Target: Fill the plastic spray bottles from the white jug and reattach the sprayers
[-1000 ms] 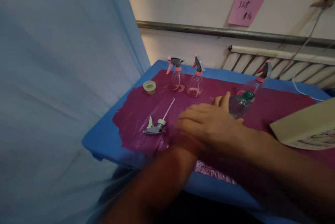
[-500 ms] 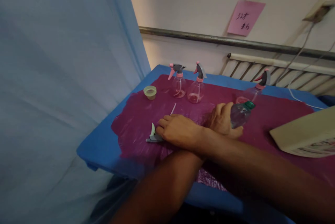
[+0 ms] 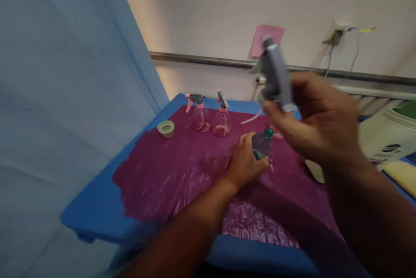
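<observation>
My left hand [image 3: 244,161] is wrapped round a clear bottle with a green neck [image 3: 262,141], tilted on the purple sheet [image 3: 156,174]. Raised at the right, my right hand [image 3: 320,117] grips a grey spray head [image 3: 274,74], blurred by motion, with a thin pale tube [image 3: 251,119] hanging from it. Beyond my left hand stand two clear spray bottles, one with a pink trigger [image 3: 200,118] and one beside it [image 3: 222,122], each with some pink liquid. Another bottle with pink liquid [image 3: 277,132] is mostly hidden behind my right hand.
A small pale cup [image 3: 166,128] sits at the back left of the blue table [image 3: 87,208]. On the right are a large cream container [image 3: 388,139] and a yellow cloth [image 3: 403,176]. A blue curtain [image 3: 65,74] hangs at left; a metal pipe [image 3: 201,59] crosses the wall.
My right hand has picked up the spray head from the sheet and swung it up to the right, so my arms no longer cross. The view has shifted; my left hand still holds the bottle.
</observation>
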Demonstrator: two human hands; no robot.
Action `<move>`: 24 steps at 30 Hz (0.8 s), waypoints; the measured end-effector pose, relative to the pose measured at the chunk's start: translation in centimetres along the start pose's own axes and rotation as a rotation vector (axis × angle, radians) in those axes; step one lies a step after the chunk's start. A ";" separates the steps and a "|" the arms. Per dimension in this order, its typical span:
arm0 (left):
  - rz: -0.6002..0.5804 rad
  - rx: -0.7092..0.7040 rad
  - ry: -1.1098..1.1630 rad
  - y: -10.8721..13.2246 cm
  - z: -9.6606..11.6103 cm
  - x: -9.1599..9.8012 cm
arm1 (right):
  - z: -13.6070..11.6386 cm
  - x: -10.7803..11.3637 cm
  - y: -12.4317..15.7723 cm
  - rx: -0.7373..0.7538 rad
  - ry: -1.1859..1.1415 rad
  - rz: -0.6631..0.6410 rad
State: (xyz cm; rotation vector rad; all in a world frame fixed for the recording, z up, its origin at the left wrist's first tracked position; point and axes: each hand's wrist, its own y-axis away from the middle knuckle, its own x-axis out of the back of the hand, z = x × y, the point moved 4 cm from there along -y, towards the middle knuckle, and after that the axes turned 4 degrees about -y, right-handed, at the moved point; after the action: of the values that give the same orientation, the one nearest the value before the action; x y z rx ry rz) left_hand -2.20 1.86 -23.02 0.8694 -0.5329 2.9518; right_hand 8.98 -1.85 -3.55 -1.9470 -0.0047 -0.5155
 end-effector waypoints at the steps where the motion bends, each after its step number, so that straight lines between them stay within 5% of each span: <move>1: -0.001 -0.018 -0.010 0.0 0.0 0.0 | 0.1 1.7 0.0 -0.026 0.032 0.070; 4: -0.001 -0.028 -0.031 -0.3 -0.1 -0.1 | 0.5 5.0 0.7 -0.101 0.111 0.160; 8: -0.008 -0.047 -0.041 -0.4 -0.6 -0.4 | 1.8 6.5 1.8 -0.132 0.151 0.155; 13: -0.015 -0.146 -0.024 -0.2 -0.7 -0.4 | 4.2 5.3 3.4 -0.214 0.099 0.024; 18: -0.027 -0.140 -0.037 -0.1 0.0 -0.4 | 8.0 3.3 6.8 -0.450 -0.074 -0.072; 24: -0.047 -0.143 -0.015 0.2 0.3 -0.4 | 11.7 2.3 10.8 -0.652 -0.272 0.027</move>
State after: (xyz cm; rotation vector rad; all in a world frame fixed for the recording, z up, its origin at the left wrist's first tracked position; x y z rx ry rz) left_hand -1.67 1.62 -23.05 0.8778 -0.7037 2.8261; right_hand 17.71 3.19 -16.01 -2.6396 0.0193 -0.2397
